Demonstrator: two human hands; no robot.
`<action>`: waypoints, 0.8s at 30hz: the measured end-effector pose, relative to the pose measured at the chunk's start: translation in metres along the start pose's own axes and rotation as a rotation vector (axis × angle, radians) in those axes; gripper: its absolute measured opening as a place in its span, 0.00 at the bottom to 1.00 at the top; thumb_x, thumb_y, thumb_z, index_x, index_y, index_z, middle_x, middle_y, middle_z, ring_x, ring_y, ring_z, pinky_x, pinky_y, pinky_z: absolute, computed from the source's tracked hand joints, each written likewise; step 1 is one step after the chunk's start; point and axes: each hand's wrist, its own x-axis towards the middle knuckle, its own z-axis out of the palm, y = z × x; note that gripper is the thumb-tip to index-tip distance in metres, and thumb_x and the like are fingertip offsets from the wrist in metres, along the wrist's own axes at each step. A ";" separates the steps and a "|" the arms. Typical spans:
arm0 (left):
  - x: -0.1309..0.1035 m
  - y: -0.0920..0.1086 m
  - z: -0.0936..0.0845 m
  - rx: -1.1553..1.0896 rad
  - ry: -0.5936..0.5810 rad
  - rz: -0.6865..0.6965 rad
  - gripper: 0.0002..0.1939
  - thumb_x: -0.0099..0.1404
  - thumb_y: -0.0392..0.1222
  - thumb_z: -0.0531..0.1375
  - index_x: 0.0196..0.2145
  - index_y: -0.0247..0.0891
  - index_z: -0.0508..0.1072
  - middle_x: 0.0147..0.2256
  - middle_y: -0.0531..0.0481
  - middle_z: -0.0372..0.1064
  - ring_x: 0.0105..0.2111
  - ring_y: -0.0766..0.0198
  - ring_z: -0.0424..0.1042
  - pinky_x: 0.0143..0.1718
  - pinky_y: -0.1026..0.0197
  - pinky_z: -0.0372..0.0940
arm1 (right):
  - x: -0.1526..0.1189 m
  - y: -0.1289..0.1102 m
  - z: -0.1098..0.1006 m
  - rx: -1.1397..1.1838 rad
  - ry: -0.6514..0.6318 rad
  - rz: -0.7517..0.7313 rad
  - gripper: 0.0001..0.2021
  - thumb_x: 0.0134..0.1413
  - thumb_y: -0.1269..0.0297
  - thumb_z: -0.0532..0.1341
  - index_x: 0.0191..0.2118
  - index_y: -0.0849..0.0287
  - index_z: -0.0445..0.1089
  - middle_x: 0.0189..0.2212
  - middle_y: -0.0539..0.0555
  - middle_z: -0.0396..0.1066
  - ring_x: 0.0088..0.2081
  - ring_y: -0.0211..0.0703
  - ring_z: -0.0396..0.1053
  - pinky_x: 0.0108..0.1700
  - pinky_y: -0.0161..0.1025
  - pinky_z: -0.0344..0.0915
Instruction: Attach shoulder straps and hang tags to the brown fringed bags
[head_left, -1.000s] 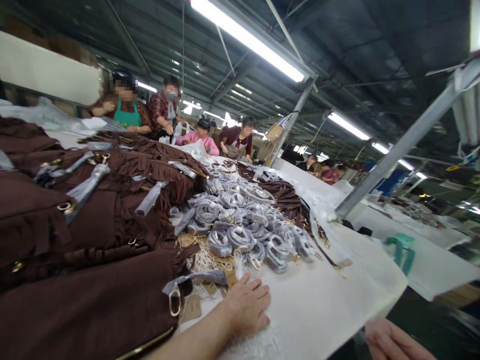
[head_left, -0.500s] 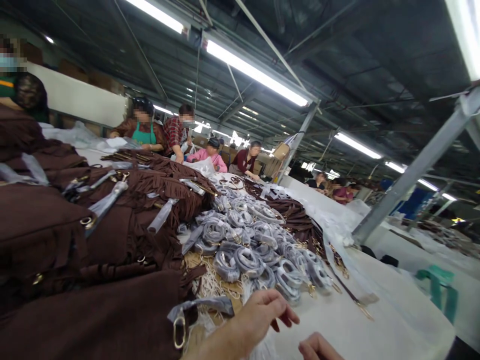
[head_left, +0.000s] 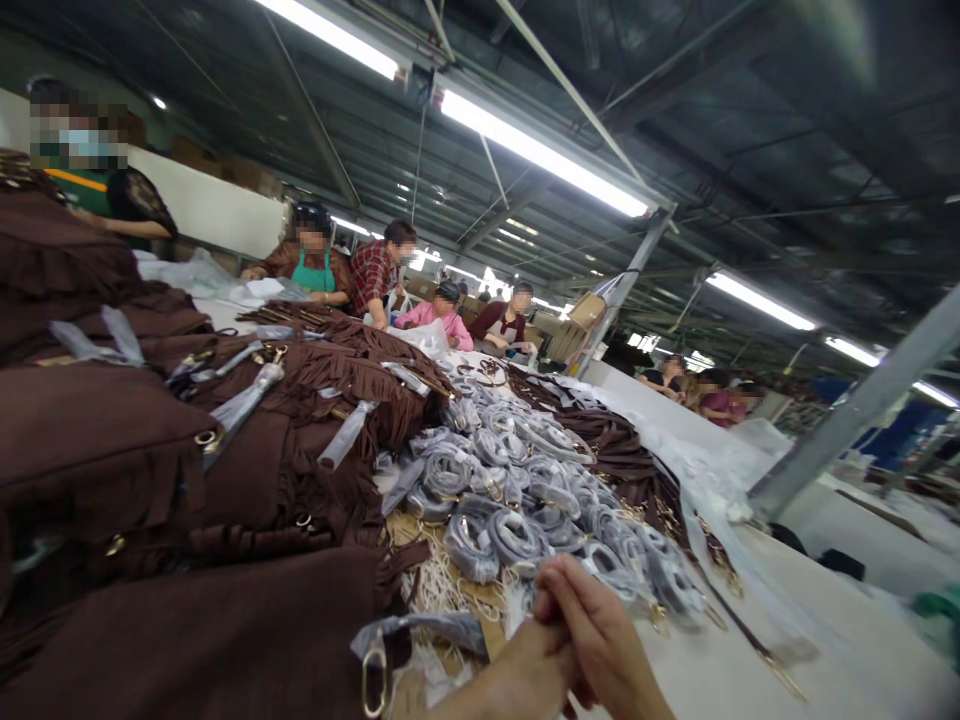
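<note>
My left hand (head_left: 529, 668) reaches up from the bottom edge, in front of the coiled straps. Across it lies my right hand (head_left: 604, 635), its fingers closed over the left one. The left fingers are mostly hidden behind the right hand. No object shows between the two. Just beyond them is a heap of coiled straps (head_left: 517, 535) in clear plastic wrap, some with gold clasps. Left of my wrist, a plastic-wrapped strap end with a gold clip (head_left: 374, 678) rests beside a brown fringed bag (head_left: 225, 640). White cords (head_left: 439, 585) lie on brown cardboard between bag and coils.
Brown bags (head_left: 97, 430) are piled high on the left. Dark brown straps (head_left: 637, 455) and clear plastic sheeting (head_left: 701, 450) run along the right of the white table (head_left: 720, 640). A slanted metal post (head_left: 855, 410) rises at right. Several co-workers stand or sit farther back.
My hands were apart, the left with bent, spread fingers; now they have come together, the right over the left. The view has swung slightly left. The coils and bags look unmoved.
</note>
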 end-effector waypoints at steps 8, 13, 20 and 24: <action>0.016 0.021 -0.050 0.152 0.331 0.038 0.05 0.49 0.34 0.56 0.26 0.38 0.70 0.25 0.52 0.66 0.31 0.59 0.70 0.36 0.57 0.65 | 0.121 0.022 0.002 -0.619 -0.184 -0.020 0.11 0.64 0.62 0.58 0.31 0.60 0.70 0.31 0.53 0.73 0.38 0.43 0.72 0.45 0.42 0.66; 0.034 0.022 -0.077 -0.144 0.541 -0.018 0.08 0.53 0.39 0.54 0.33 0.37 0.66 0.31 0.50 0.66 0.26 0.66 0.68 0.24 0.66 0.58 | 0.132 0.042 0.023 -0.815 -0.316 -0.015 0.07 0.60 0.61 0.63 0.36 0.61 0.72 0.36 0.52 0.74 0.40 0.43 0.73 0.44 0.45 0.68; 0.025 0.037 -0.094 -0.334 0.733 0.068 0.24 0.63 0.50 0.54 0.53 0.35 0.63 0.52 0.39 0.66 0.46 0.59 0.71 0.35 0.63 0.65 | 0.127 0.001 -0.022 -0.808 -0.276 -0.228 0.07 0.54 0.70 0.55 0.30 0.57 0.70 0.31 0.54 0.74 0.37 0.47 0.71 0.37 0.38 0.57; -0.001 0.083 -0.099 -0.397 0.693 0.368 0.28 0.70 0.55 0.47 0.63 0.42 0.54 0.62 0.43 0.59 0.56 0.58 0.65 0.50 0.58 0.63 | 0.117 -0.049 -0.034 -0.748 -0.238 -0.368 0.08 0.50 0.69 0.52 0.23 0.55 0.60 0.21 0.48 0.63 0.28 0.41 0.63 0.31 0.36 0.50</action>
